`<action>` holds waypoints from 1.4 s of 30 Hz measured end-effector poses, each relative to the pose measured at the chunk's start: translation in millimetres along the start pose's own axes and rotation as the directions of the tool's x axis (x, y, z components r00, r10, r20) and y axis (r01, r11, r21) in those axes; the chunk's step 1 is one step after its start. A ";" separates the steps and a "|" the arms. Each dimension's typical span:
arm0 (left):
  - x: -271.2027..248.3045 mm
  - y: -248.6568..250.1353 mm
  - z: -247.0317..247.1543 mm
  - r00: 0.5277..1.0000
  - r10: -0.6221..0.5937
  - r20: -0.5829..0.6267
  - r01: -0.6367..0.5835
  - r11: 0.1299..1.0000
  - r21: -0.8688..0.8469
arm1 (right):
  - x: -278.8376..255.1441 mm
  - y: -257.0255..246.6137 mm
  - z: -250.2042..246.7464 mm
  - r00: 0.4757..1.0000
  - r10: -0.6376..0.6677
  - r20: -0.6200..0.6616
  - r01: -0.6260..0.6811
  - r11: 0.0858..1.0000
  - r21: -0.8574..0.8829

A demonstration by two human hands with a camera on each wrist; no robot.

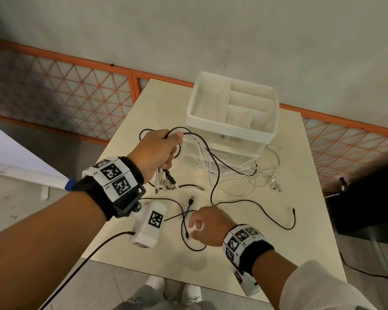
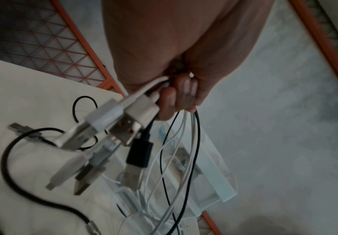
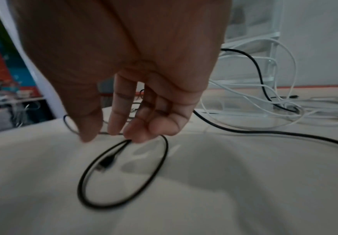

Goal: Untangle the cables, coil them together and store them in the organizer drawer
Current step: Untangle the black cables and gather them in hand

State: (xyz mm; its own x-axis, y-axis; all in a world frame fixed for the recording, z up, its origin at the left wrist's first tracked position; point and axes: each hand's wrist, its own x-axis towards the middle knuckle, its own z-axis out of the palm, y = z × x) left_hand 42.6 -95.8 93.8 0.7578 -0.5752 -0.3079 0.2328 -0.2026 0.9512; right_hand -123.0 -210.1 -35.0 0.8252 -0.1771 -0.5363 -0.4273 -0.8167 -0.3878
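Observation:
My left hand [image 1: 164, 148] is raised over the table and grips a bundle of white and black cables [image 2: 186, 143]. Their USB plugs [image 1: 164, 182] hang together below the fist, and the fingers [image 2: 174, 97] are curled round the bundle. The strands trail to a loose white tangle [image 1: 267, 175] by the white organizer [image 1: 229, 128]. My right hand [image 1: 202, 227] is low near the table's front, with relaxed fingertips [image 3: 138, 135] touching a black cable loop whose plug [image 3: 106, 162] lies flat. That black cable [image 1: 267, 203] runs right across the table.
The beige table [image 1: 300, 253] ends close to my feet and at the left. An orange mesh fence [image 1: 76, 90] stands behind it. A dark unit [image 1: 367, 209] sits off the right edge. Another black plug [image 1: 191, 200] lies mid-table.

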 end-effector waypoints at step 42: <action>2.4 29.9 -13.3 0.991 0.122 0.050 -0.132 0.934 0.331 | -59.5 89.3 -164.2 0.617 0.450 -0.646 -0.156 0.874 0.460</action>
State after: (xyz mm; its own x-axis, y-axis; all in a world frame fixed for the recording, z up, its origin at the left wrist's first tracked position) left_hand 59.5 -92.7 121.8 0.7491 -0.6346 -0.1900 -0.0844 -0.3759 0.9228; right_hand -149.6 -362.7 85.4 0.5557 -0.8311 -0.0214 -0.6719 -0.4337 -0.6004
